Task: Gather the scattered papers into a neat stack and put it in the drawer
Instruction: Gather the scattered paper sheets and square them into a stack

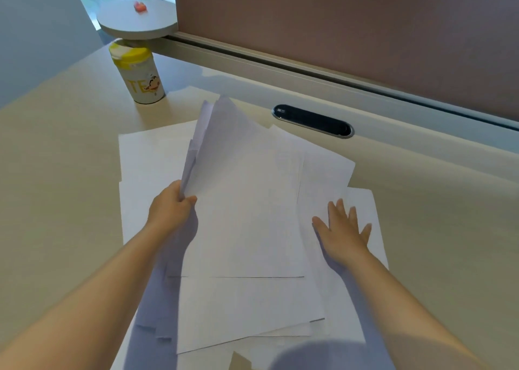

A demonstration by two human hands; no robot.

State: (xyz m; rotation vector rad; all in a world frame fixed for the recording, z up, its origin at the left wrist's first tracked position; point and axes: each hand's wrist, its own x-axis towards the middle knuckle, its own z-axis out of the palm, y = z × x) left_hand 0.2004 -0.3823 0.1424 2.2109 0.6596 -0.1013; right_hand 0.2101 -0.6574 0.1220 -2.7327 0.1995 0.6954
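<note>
Two bare arms reach out from the bottom edge, over the white paper sheets (247, 299) that lie fanned out on the pale beige desk (56, 173). One landmark helps here: the black oval cable slot (313, 121) set into the desk. All the sheets lie on the near side of that slot, and some poke out crookedly at the near edge. No drawer shows, so the pile is far from put away.

What could go wrong? I think the lifted bunch could slip, because it is pinched only at one edge and its far corners droop and curl. Loose sheets underneath could slide away too if the pile is dragged too fast. A white can with a yellow lid (137, 75) stands left of the slot, close to the sheets' far corner, and a wide sweep might knock it.

On the near left of the slot, the left hand (171, 207) is closed on the left edge of the lifted bunch, thumb on top, wrist tipped up. On the near right of the slot, the right hand (344, 229) lies flat with fingers spread wide, pressing down on the sheets and gripping nothing.
</note>
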